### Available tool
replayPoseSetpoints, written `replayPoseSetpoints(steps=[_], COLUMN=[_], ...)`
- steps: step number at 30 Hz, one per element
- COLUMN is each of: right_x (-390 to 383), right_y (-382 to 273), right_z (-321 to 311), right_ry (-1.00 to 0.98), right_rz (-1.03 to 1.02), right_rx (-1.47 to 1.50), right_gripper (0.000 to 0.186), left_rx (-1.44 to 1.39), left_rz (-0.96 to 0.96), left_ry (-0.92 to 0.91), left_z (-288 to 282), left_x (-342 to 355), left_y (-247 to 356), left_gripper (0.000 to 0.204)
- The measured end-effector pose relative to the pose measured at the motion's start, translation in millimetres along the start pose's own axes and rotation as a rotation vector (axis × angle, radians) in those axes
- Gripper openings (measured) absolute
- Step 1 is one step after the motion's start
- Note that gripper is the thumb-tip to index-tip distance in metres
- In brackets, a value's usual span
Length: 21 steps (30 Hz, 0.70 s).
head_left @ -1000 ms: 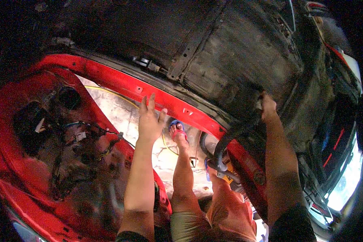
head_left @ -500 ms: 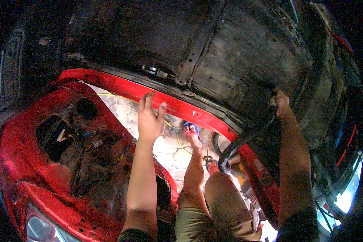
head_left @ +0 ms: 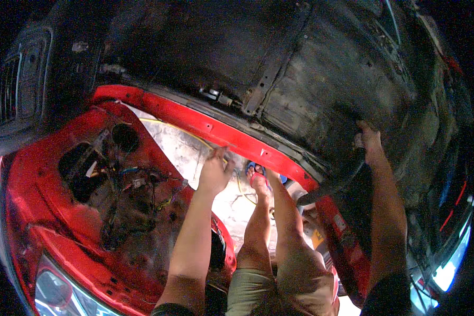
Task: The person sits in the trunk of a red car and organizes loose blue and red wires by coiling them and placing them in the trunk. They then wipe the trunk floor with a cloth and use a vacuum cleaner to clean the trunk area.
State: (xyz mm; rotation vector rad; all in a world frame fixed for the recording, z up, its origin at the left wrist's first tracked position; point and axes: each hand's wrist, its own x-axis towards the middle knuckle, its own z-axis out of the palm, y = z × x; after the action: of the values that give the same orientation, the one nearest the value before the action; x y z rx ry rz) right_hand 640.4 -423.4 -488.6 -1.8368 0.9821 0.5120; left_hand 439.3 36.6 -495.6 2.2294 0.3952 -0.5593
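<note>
My left hand (head_left: 216,171) reaches up to the lower edge of a red crossbar (head_left: 195,122), fingers loosely spread and touching it, next to a thin yellow wire (head_left: 168,126). My right hand (head_left: 368,141) is closed around the upper end of a black curved hose (head_left: 334,184), against a dirty dark panel (head_left: 326,79). The hose bends down to the left toward the red bar. My bare legs and a foot in a blue sandal (head_left: 255,171) show between my arms.
A red car body (head_left: 52,210) lies at the left with round holes and loose wire bundles (head_left: 137,184). A headlight (head_left: 58,289) sits at the lower left and another light (head_left: 450,268) at the lower right. Pale ground (head_left: 189,152) shows through the opening.
The view has swung, so the red body and bar sit further right and lower. My left hand has slid slightly below the bar. My right hand keeps its hold on the hose.
</note>
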Motion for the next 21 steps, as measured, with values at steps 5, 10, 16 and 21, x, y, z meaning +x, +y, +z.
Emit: replayPoseSetpoints(steps=[5,10,16,21], right_x=[-146,-149,-138,-124], right_y=[-96,-86,-78,-85], right_z=[129,185,180,194], right_ry=[-0.55,-0.63,-0.734,-0.78], right_rz=[-0.767,-0.676,-0.952,-0.862], right_rx=[-0.6,-0.748,-0.713,-0.888], right_gripper=[0.056,0.059,0.06,0.062], left_rx=[0.036,-0.118,-0.182,-0.206], left_rz=[-0.082,-0.233,-0.148,-0.155], left_ry=[-0.135,-0.136,-0.035,-0.009], left_z=[23,47,63,52], left_x=[-60,-64,-56,-39], left_y=[-30,-16,-30,-33], left_gripper=[0.049,0.048,0.048,0.043])
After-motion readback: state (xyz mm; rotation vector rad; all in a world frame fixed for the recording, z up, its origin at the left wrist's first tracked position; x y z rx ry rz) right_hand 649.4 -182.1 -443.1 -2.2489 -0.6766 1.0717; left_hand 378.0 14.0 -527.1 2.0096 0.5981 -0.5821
